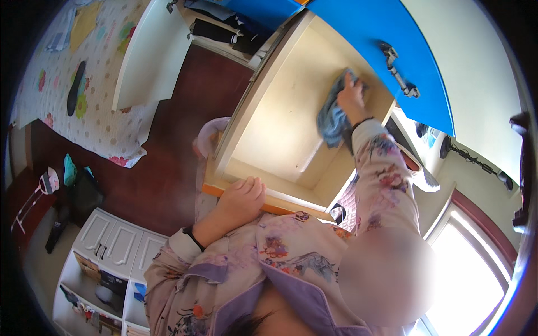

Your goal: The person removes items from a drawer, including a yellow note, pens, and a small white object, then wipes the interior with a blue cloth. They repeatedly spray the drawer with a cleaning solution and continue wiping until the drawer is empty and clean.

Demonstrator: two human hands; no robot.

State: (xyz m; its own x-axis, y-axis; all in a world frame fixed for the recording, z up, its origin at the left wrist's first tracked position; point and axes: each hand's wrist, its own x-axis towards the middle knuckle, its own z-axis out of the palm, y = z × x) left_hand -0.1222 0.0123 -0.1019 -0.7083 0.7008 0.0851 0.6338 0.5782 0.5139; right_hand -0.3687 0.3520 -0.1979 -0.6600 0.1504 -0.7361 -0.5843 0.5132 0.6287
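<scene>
A wooden drawer [273, 126] with an orange front edge lies pulled out before me. My right hand [352, 97] reaches into its far right part and presses on a crumpled blue-grey cloth [332, 122], fingers bent over its upper end. The cloth rests against the drawer's pale bottom near the right side. My left hand [243, 197] lies over the near front edge of the drawer, fingers curled on the rim. Both wrists wear dark bands.
A blue cabinet door [391, 50] with a metal handle stands above right. An open white door [155, 54] is at upper left, beside a bed with a patterned sheet [96, 122]. White cabinets [113, 239] stand lower left, a bright window [466, 260] lower right.
</scene>
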